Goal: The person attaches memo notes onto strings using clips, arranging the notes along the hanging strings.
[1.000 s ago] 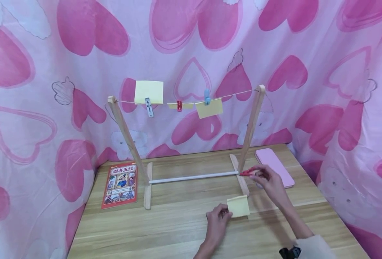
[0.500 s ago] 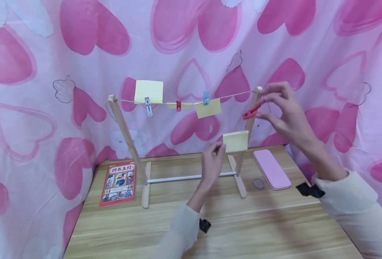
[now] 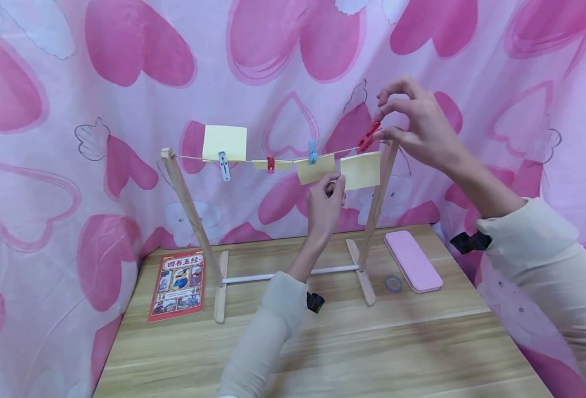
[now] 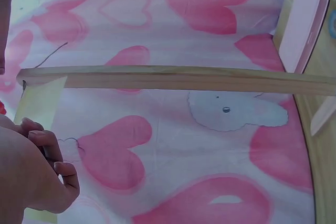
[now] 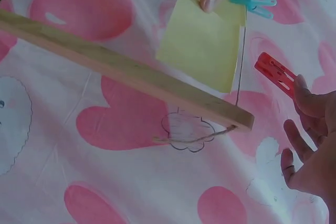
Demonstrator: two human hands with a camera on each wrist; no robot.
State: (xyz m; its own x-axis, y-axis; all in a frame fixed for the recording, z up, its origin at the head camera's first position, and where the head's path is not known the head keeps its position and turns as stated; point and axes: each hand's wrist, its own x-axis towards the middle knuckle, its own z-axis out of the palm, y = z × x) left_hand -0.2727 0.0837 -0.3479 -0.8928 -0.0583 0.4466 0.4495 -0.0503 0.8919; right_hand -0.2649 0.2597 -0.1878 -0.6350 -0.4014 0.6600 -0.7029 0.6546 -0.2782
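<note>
My left hand (image 3: pixel 325 205) pinches a yellow sticky note (image 3: pixel 361 171) by its left edge, just under the string (image 3: pixel 344 151). In the right wrist view the note's edge (image 5: pixel 202 40) lies close beside the string. My right hand (image 3: pixel 422 127), raised near the top of the right post, pinches a red clothespin (image 3: pixel 369 136) between thumb and fingers. The clothespin (image 5: pixel 275 74) is apart from the string in the right wrist view. Left of the held note, a blue clothespin (image 3: pixel 312 152) fastens another yellow note (image 3: pixel 309 172) to the string.
Wooden posts (image 3: pixel 185 190) carry the string, with a white rod (image 3: pixel 245 279) joining their feet. Another red clothespin (image 3: pixel 270 165) and a pale blue one (image 3: pixel 224 167) hold notes further left. A red booklet (image 3: pixel 177 286), pink case (image 3: pixel 413 261) and tape ring (image 3: pixel 394 284) lie on the table.
Both hands have risen from near the tabletop to the string. The left brought the sticky note up below it; the right carried the red clothespin up, then left toward the string.
</note>
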